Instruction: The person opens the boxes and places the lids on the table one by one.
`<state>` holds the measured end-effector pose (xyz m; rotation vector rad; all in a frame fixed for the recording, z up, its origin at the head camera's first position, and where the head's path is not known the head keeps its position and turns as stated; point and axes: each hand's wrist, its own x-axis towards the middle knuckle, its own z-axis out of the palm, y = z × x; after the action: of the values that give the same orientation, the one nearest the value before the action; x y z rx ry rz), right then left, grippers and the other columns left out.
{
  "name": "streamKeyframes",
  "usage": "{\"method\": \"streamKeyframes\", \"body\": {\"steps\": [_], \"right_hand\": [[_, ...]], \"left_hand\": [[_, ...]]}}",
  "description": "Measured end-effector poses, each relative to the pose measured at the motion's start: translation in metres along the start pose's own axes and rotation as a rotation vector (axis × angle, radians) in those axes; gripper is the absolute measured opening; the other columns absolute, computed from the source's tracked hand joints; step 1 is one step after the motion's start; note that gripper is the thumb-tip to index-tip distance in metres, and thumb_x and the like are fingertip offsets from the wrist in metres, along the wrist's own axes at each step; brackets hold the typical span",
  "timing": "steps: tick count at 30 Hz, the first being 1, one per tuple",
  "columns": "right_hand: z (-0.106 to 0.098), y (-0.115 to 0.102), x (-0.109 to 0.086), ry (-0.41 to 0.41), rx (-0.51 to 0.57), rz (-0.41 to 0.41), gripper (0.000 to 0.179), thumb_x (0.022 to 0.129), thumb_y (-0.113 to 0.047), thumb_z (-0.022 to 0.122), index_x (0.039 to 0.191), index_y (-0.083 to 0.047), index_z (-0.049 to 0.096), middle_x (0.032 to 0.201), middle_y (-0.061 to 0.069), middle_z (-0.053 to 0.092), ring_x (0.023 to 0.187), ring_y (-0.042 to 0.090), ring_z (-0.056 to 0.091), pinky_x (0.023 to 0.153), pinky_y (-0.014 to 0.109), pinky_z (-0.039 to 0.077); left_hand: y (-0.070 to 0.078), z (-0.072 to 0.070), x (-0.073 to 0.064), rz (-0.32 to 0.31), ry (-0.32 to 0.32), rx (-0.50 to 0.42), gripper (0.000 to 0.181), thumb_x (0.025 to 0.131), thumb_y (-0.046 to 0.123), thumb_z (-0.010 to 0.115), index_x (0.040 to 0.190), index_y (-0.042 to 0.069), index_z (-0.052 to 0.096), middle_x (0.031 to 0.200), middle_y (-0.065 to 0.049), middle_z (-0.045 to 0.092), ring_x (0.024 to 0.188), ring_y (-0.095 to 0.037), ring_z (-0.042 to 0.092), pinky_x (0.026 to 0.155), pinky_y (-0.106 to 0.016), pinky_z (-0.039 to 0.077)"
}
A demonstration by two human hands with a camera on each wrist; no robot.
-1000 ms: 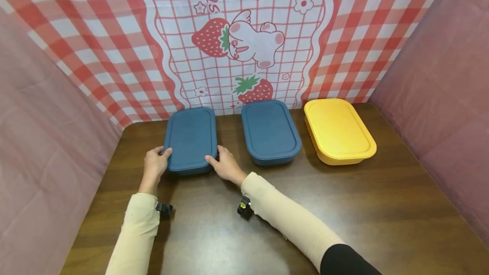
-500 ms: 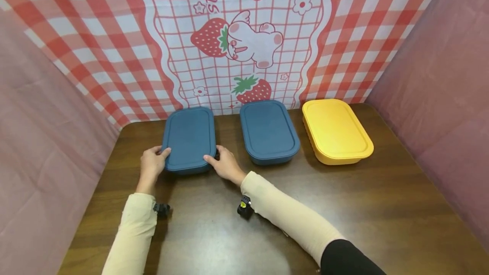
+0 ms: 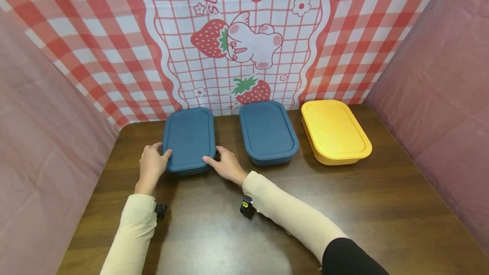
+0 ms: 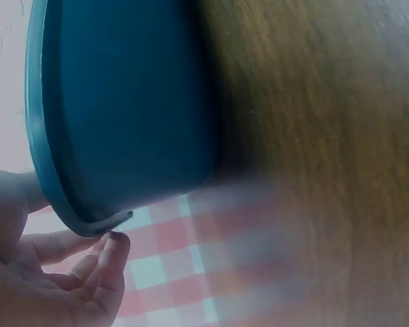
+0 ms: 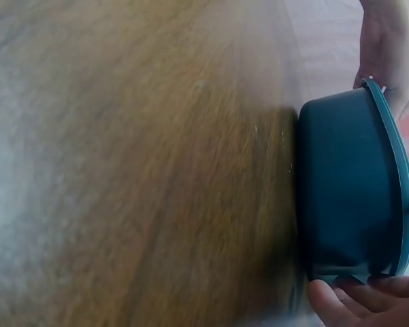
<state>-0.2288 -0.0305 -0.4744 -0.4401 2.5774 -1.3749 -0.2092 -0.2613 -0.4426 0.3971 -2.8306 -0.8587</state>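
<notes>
A blue lidded food container (image 3: 189, 137) sits on the table at the left, its lid on. My left hand (image 3: 151, 165) grips its near left corner, thumb over the lid's edge. At the near right corner my right hand (image 3: 228, 166) holds it, thumb on top and fingers against the side. In the left wrist view, curled fingers (image 4: 112, 262) meet the lid's rim beside the container's wall (image 4: 133, 102). The right wrist view has fingertips (image 5: 327, 300) along the wall of the container (image 5: 347, 184), with the left hand at its opposite end.
A second blue lidded container (image 3: 269, 130) stands to the right, and a yellow lidded container (image 3: 336, 130) beyond it. All line up along the back of the wooden table (image 3: 214, 232), against a red checked cloth (image 3: 95, 33). Pink cloth (image 3: 428, 84) hangs at both sides.
Both hands stay on the left blue container, which keeps its place; the left fingers shift slightly at its edge. The head view drifts a little.
</notes>
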Motion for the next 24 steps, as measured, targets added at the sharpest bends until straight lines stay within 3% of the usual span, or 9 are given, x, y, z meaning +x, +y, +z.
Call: {"method": "streamKeyframes", "body": {"steps": [6,13,24], "right_hand": [[-0.002,0.001,0.000,-0.028,-0.048,-0.010,0.091,0.080,-0.045,0.078,0.145,0.005,0.039,0.147,0.021,0.046,0.137,0.033,0.045,0.112,0.043,0.039],[-0.003,-0.001,-0.002,-0.039,-0.106,0.011,0.096,0.077,-0.047,0.080,0.147,0.003,0.037,0.149,0.020,0.044,0.138,0.032,0.043,0.114,0.042,0.037],[0.001,0.002,-0.002,-0.051,-0.207,0.011,0.100,0.076,-0.049,0.079,0.148,0.004,0.034,0.150,0.024,0.041,0.143,0.034,0.035,0.116,0.044,0.033]], "left_hand": [[0.009,0.001,-0.007,0.051,0.014,0.039,0.049,0.095,0.022,0.061,0.133,-0.007,0.053,0.132,-0.033,0.048,0.120,-0.048,0.042,0.103,-0.055,0.035],[0.020,0.001,-0.014,0.155,0.012,0.069,0.043,0.093,0.020,0.064,0.128,-0.005,0.058,0.128,-0.030,0.053,0.121,-0.047,0.042,0.103,-0.056,0.037],[0.031,-0.003,-0.024,0.295,-0.195,0.144,0.048,0.094,0.024,0.064,0.133,-0.002,0.055,0.133,-0.028,0.052,0.126,-0.046,0.043,0.105,-0.059,0.037]]}}
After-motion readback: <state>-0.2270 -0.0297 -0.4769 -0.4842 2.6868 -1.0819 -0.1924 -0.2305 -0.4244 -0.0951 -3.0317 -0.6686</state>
